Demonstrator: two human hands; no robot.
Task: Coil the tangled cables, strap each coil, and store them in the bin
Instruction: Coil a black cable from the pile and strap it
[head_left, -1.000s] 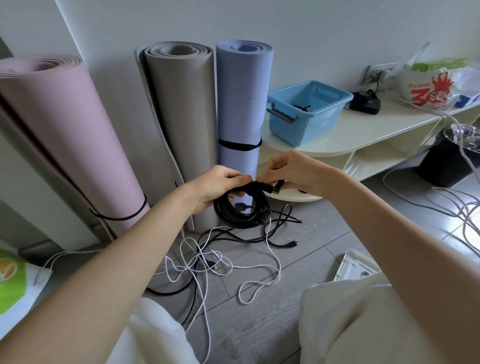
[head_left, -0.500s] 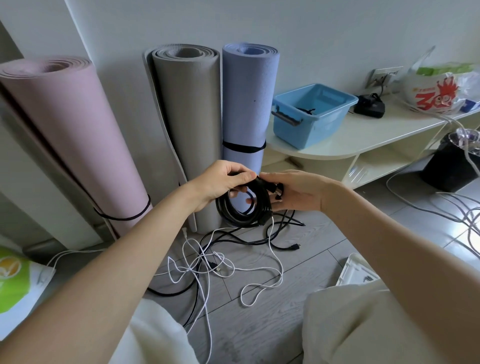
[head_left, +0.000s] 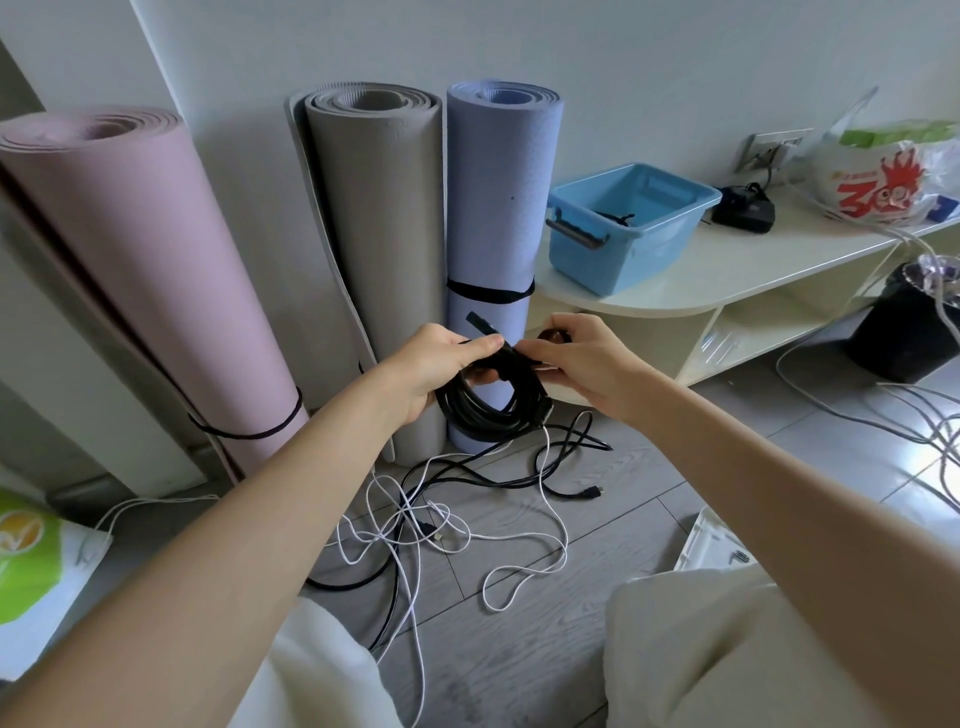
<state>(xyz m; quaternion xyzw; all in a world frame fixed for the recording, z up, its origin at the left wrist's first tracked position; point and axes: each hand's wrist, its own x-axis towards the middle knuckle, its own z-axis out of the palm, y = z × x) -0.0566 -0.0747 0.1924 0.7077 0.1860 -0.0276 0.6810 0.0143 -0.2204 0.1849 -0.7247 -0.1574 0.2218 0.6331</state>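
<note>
Grey wood-look floor (head_left: 519, 649) strewn with tangled black and white cables (head_left: 441, 525), three rolled mats against the wall, blue bin (head_left: 631, 228) on a cream surface (head_left: 753, 270), black cable coil (head_left: 488, 410) hung below left hand (head_left: 431, 369), whose fingers curled round its top, right hand (head_left: 582, 364) fingers pinching the strap (head_left: 511, 358) beside them.

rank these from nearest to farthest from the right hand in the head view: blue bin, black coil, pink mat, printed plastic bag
1. black coil: right at the right hand, which pinches its strap at the top.
2. blue bin: on the shelf, up and to the right.
3. pink mat, far left, and printed plastic bag, far right on the shelf: too close to call.
</note>
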